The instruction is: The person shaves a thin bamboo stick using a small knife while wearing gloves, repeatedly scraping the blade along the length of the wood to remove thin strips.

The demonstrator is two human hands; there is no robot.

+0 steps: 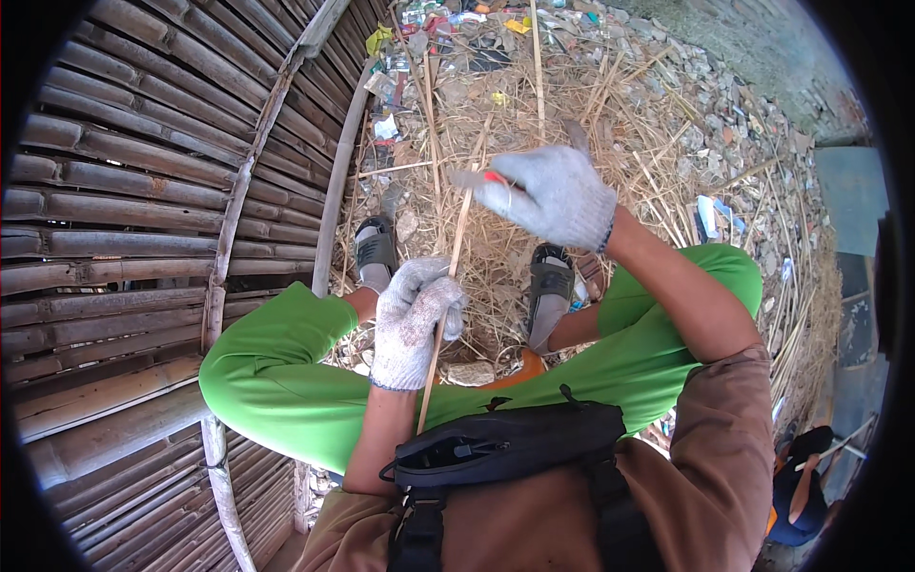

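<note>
Two gloved hands can be counted: one left hand (410, 319) and one right hand (555, 195). The left has one thin strip (461, 232), the right has one tool (493, 176) with red on it. The shoes are two, one left shoe (377, 248) and one right shoe (551, 289). There is one black bag (548, 440) with two black straps (416, 534), one bamboo wall (124, 221), and one other person (799, 496). The dry stalks (496, 272) are too many and too mixed for an exact count.

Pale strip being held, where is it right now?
In the head view, left of centre: the pale strip runs through the left hand, its upper part near the right hand.
</note>
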